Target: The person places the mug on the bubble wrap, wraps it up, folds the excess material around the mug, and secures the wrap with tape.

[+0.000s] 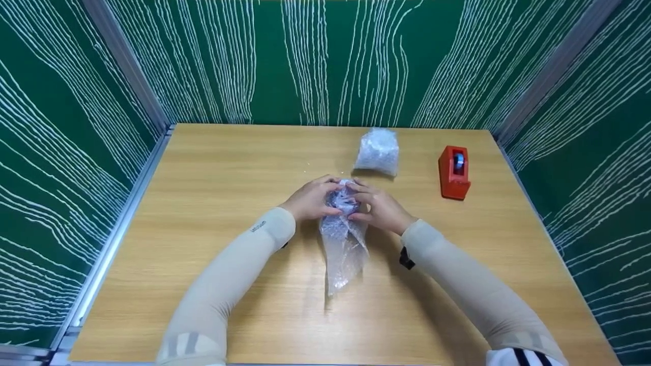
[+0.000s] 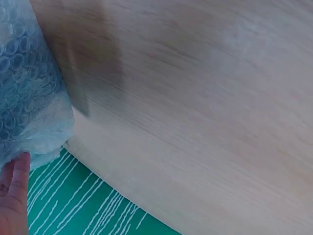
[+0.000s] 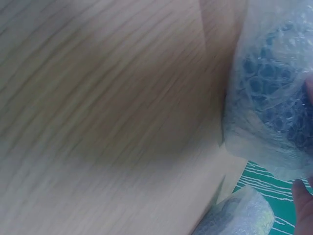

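Clear bubble wrap (image 1: 342, 239) stands in a bundle at the middle of the table, with something darker showing through its upper part; what that is, I cannot tell. My left hand (image 1: 311, 199) grips the bundle's left side, thumb toward me and fingers at the far side. On the right, my right hand (image 1: 382, 208) holds it with fingers bent over the top. A loose tail of wrap hangs toward me, narrowing to a point. In the left wrist view, fingertips touch the edge of the bubble wrap (image 2: 29, 83). Large bubbles show on the bubble wrap (image 3: 269, 93) in the right wrist view.
Behind the hands, slightly right, stands another bubble-wrapped package (image 1: 377, 151). A red tape dispenser (image 1: 453, 173) with a blue roll sits farther right. Green panels (image 1: 346, 61) with white lines enclose the wooden table (image 1: 213, 168) at the back and sides.
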Motion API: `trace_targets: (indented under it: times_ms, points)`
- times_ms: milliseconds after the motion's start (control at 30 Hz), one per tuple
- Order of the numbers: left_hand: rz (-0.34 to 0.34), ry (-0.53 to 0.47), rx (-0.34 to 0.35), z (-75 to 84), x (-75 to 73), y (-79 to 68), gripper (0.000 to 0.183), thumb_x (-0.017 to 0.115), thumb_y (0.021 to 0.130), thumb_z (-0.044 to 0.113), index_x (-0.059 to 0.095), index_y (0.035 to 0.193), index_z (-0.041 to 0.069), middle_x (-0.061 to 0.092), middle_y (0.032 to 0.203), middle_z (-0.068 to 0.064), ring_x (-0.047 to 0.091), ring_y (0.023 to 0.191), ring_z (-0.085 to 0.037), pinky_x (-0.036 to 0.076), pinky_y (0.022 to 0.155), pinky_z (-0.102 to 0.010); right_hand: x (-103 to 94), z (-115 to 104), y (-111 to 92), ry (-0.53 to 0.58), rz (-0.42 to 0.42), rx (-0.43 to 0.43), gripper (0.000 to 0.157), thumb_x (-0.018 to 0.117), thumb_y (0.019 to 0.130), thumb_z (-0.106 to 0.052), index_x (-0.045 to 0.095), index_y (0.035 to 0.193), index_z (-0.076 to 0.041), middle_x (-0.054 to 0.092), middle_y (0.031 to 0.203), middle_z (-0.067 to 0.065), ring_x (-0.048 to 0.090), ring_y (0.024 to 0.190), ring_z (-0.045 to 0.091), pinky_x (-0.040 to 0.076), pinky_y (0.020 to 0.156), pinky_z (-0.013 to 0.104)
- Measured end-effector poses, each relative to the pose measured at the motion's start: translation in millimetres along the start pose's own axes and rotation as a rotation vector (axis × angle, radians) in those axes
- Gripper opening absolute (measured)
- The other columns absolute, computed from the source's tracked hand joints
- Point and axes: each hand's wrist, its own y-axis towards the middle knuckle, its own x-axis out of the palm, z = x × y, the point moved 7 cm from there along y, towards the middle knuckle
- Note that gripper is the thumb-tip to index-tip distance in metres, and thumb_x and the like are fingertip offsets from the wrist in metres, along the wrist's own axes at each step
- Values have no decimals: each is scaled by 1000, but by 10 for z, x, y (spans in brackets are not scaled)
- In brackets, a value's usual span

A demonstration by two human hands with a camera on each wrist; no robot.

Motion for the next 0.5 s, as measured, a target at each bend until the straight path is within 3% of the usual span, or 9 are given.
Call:
trace_targets:
  times_ms: [233, 500]
  points:
    - [3, 24, -18, -39, 8, 39, 63, 84, 97, 35, 64, 152, 11, 56, 161, -9, 55, 149, -29, 43, 128, -45, -66, 41, -135, 13, 58, 11, 58, 86, 96, -26, 66, 149, -12, 47, 171, 8, 38, 162, 36, 38, 128, 59]
    - [49, 64, 15, -83, -61, 78, 57, 85, 97, 30, 68, 148, 12, 59, 154, -13, 60, 142, -31, 47, 124, -44, -188, -70, -394, -14, 300, -205, 64, 91, 86, -5, 67, 145, -5, 60, 156, 21, 59, 143, 44, 52, 116, 60]
